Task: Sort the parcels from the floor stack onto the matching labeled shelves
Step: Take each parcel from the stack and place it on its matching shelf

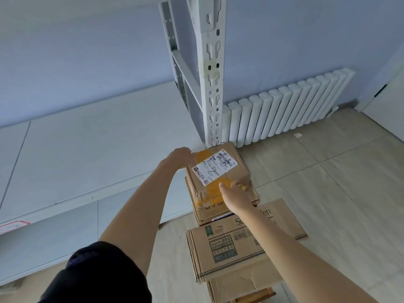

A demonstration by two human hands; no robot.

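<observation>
Two hands: both on one parcel, at the top of the floor stack.
Shelf [76,149]: bare board at 9 o'clock of the parcel; a red-edged tag at its front lip, unreadable.
Left hand [180,155]: curled over the parcel's far-left corner.
Parcel [216,173]: taped box, label handwritten "2-2", tilted, on the stack [227,243].
Right hand [235,194]: pinching the near-right corner, thumb on top.
Risk: corner-only holds may let the box twist and drop; lifting could nudge the leaning boxes below; upright at 12 o'clock could catch it.
</observation>
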